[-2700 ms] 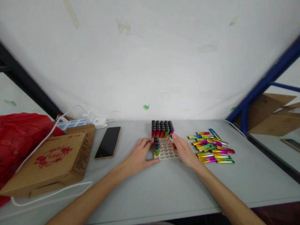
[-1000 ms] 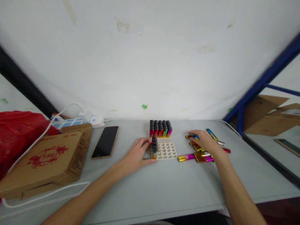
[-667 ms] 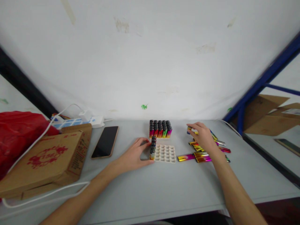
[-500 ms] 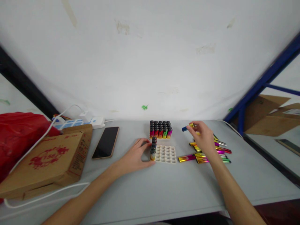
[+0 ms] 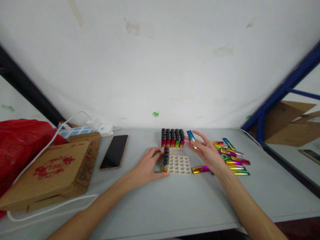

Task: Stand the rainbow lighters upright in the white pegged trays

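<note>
My left hand (image 5: pixel 147 166) rests on the grey table, fingers curled against the left edge of a white tray (image 5: pixel 180 165) with round sockets. One column of lighters (image 5: pixel 166 158) stands in the tray's left side. My right hand (image 5: pixel 206 151) hovers above the tray's right side and pinches a blue lighter (image 5: pixel 191 136) between thumb and fingers, tip up. A full block of upright lighters (image 5: pixel 172 138) stands just behind the tray. Several loose iridescent lighters (image 5: pixel 231 156) lie to the right of my right hand.
A black phone (image 5: pixel 115 151) lies left of the tray. A brown cardboard box (image 5: pixel 55 170) with red print, a red bag (image 5: pixel 17 140), a power strip (image 5: pixel 85 130) and a white cable (image 5: pixel 55 206) fill the left. One lighter (image 5: pixel 200 169) lies by the tray. Blue shelf frame (image 5: pixel 282 90) at right.
My right hand went from the tray to the loose pile, picked up a blue lighter and carried it back left toward the tray. My left hand stayed at the tray's left edge.
</note>
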Tool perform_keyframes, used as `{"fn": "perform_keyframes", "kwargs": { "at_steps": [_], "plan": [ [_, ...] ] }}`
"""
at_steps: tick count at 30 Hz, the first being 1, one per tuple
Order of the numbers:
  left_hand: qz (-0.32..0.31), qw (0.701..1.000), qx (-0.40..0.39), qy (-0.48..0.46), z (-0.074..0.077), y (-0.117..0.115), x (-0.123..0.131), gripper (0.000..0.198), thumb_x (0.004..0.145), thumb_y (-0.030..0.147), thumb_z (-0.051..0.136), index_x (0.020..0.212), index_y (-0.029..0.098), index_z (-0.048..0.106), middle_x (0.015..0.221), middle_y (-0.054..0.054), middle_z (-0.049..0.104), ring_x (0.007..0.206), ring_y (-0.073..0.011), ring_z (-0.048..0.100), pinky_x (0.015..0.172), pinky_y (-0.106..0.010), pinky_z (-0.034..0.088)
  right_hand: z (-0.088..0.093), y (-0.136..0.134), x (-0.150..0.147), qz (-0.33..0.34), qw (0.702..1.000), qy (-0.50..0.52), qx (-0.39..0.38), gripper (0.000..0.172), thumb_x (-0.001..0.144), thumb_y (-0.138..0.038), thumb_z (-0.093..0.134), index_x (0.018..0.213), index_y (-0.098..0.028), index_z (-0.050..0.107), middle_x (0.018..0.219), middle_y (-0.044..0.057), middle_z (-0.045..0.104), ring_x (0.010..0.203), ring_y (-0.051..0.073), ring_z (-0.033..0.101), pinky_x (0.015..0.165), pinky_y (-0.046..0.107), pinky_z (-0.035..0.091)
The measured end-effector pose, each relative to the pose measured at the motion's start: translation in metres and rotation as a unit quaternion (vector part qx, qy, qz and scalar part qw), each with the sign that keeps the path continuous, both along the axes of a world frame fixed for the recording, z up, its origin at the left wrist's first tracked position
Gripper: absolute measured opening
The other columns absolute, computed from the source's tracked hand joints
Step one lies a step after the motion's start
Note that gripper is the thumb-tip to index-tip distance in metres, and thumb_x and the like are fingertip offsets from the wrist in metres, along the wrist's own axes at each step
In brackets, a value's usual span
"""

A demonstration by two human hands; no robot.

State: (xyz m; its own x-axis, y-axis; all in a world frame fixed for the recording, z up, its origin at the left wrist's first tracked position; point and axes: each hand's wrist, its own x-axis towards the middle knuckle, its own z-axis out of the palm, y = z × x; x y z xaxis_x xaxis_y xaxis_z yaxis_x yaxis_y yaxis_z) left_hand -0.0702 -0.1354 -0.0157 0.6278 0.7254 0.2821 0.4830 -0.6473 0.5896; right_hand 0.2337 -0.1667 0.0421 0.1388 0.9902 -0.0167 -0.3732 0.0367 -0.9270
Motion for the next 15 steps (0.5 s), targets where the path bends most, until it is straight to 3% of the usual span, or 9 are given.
{"fn": "perform_keyframes", "kwargs": {
  "at_steps": [2, 5, 10, 13, 15],
  "plan": [
    [-0.001, 1.000, 0.000, -0.001, -0.001, 0.000, 0.000, 0.071, 0.085, 0.055, 0.101, 0.144, 0.024, 0.075, 0.153, -0.015, 0.068, 0.147, -0.0409, 0.063, 0.128, -0.056, 0.055, 0.000, 0.000, -0.002, 0.010, 1.000, -0.022, -0.011, 0.070, 0.070, -0.043, 0.111, 0.130, -0.031, 0.078, 0.109, 0.003, 0.088, 0.101, 0.025, 0.086, 0.105, 0.045, 0.068],
    [-0.001, 1.000, 0.002, 0.002, -0.001, 0.001, 0.000, 0.072, 0.085, 0.055, 0.101, 0.144, 0.024, 0.075, 0.153, -0.015, 0.067, 0.147, -0.0409, 0.063, 0.129, -0.056, 0.054, -0.001, 0.001, -0.006, 0.014, 0.998, -0.059, -0.004, 0.059, 0.070, -0.052, 0.109, 0.115, -0.026, 0.082, 0.093, -0.001, 0.080, 0.075, 0.017, 0.076, 0.080, 0.035, 0.066],
    [-0.001, 1.000, -0.009, 0.005, 0.003, 0.000, 0.001, 0.071, 0.086, 0.054, 0.100, 0.144, 0.022, 0.076, 0.152, -0.016, 0.068, 0.146, -0.0409, 0.064, 0.129, -0.056, 0.055, -0.006, 0.003, -0.016, 0.020, 0.994, -0.105, 0.022, 0.063, 0.074, -0.070, 0.101, 0.103, -0.025, 0.070, 0.082, -0.005, 0.071, 0.052, 0.008, 0.051, 0.048, 0.023, 0.040],
    [-0.002, 1.000, -0.013, 0.005, 0.006, -0.002, 0.001, 0.070, 0.086, 0.054, 0.101, 0.143, 0.021, 0.076, 0.152, -0.016, 0.068, 0.146, -0.0416, 0.064, 0.129, -0.056, 0.055, -0.012, 0.004, -0.019, 0.043, 0.989, -0.140, 0.001, 0.067, 0.079, -0.084, 0.090, 0.098, -0.028, 0.059, 0.064, -0.012, 0.053, 0.046, 0.008, 0.029, 0.042, 0.022, 0.022],
    [-0.002, 1.000, -0.014, 0.002, 0.007, -0.002, 0.000, 0.070, 0.085, 0.053, 0.101, 0.143, 0.022, 0.076, 0.152, -0.016, 0.068, 0.147, -0.0416, 0.063, 0.129, -0.055, 0.054, -0.016, 0.005, -0.020, 0.049, 0.981, -0.189, 0.008, 0.068, 0.084, -0.092, 0.079, 0.090, -0.029, 0.054, 0.059, -0.013, 0.040, 0.048, 0.010, 0.025, 0.043, 0.023, 0.021]
  ]
}}
